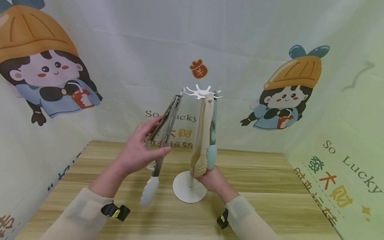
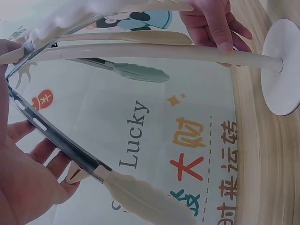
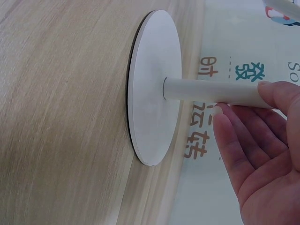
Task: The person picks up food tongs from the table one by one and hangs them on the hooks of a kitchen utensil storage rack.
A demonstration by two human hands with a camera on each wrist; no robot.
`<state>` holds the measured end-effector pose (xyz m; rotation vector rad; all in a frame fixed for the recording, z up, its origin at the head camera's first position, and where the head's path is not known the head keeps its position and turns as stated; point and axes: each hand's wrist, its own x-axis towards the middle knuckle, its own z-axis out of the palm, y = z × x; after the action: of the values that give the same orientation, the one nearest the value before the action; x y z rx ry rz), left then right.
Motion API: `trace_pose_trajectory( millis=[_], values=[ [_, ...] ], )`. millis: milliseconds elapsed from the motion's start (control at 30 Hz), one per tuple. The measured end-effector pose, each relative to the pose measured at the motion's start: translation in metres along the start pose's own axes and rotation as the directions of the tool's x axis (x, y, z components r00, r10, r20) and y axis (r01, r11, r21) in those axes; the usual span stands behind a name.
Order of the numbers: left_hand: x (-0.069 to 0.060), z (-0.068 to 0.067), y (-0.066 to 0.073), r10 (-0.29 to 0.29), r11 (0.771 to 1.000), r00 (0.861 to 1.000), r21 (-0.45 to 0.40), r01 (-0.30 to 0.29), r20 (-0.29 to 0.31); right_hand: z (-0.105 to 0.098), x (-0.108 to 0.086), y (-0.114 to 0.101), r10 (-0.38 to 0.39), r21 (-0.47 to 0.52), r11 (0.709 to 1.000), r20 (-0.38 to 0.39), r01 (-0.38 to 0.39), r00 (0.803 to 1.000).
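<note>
My left hand [image 1: 135, 150] holds a pair of metal tongs [image 1: 168, 130] with white scalloped tips. In the left wrist view the tongs [image 2: 58, 138] are spread wide, fingers lying along one arm. Their ring end is up beside the hooks of a white utensil stand [image 1: 190, 196]; whether it touches a hook I cannot tell. Low on the stand's post [image 3: 211, 90], thumb and fingers of my right hand [image 3: 267, 150] pinch it just above the round base [image 3: 157, 89]. Beige tongs [image 1: 204, 133] and teal-tipped tongs [image 1: 211, 156] hang from the stand, partly covering my right hand in the head view.
The stand rests on a wood-grain table [image 1: 255, 200]. A printed cloth backdrop [image 1: 144, 66] with cartoon figures and lettering rises behind the table and along both sides. Each wrist wears a black strap device [image 1: 115, 211].
</note>
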<state>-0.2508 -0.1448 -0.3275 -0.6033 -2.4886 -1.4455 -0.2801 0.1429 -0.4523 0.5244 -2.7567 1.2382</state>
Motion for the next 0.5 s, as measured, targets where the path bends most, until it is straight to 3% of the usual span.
trace_pose_trajectory(
  millis=[500],
  values=[
    [0.0015, 0.0040, 0.0004, -0.020, 1.000, 1.000, -0.007, 0.020, 0.014, -0.0002, 0.0005, -0.0001, 0.015, 0.002, 1.000, 0.010, -0.015, 1.000]
  ],
)
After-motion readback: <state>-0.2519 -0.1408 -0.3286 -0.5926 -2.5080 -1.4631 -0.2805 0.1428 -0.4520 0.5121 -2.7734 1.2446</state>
